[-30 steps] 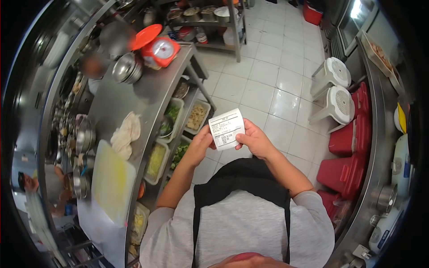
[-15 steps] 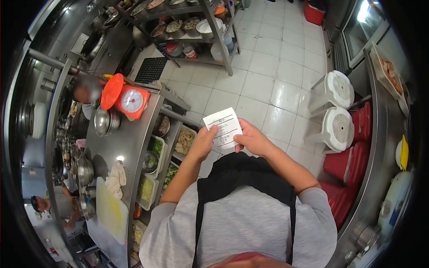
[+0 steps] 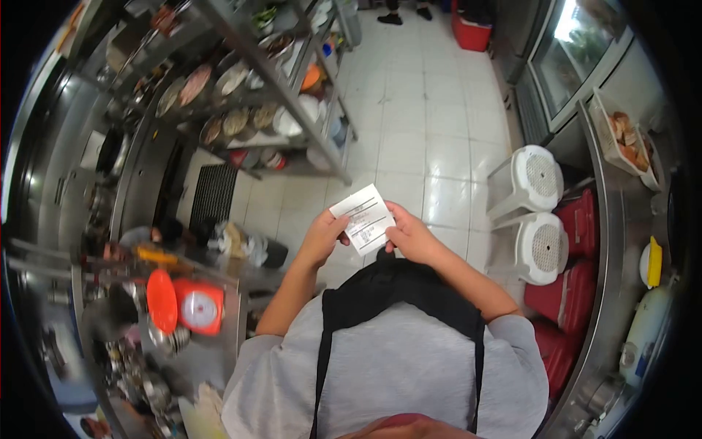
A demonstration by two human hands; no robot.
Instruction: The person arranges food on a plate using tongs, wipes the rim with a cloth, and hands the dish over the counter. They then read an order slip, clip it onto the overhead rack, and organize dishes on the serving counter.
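A white printed paper slip (image 3: pixel 365 217), like a receipt, is held up in front of my chest. My left hand (image 3: pixel 327 233) pinches its left edge, thumb on the printed face. On the opposite edge, my right hand (image 3: pixel 407 233) grips the paper with its thumb in front and fingers behind. Dark bars and lines of small print cross the slip; I cannot read the words. Below the hands is a black apron (image 3: pixel 391 282) over a grey shirt.
An orange kitchen scale (image 3: pixel 199 307) sits on the steel counter at left. Metal shelving (image 3: pixel 300 110) with bowls of food stands ahead left. White stools (image 3: pixel 542 249) and red bins (image 3: pixel 570 296) line the right, beside a steel counter (image 3: pixel 601 241). Another person's shoes (image 3: pixel 390 19) show far ahead.
My view has advanced along the aisle; the scale and left counter slid down and back, and the shelving came nearer. Both hands still hold the slip, now tilted slightly differently.
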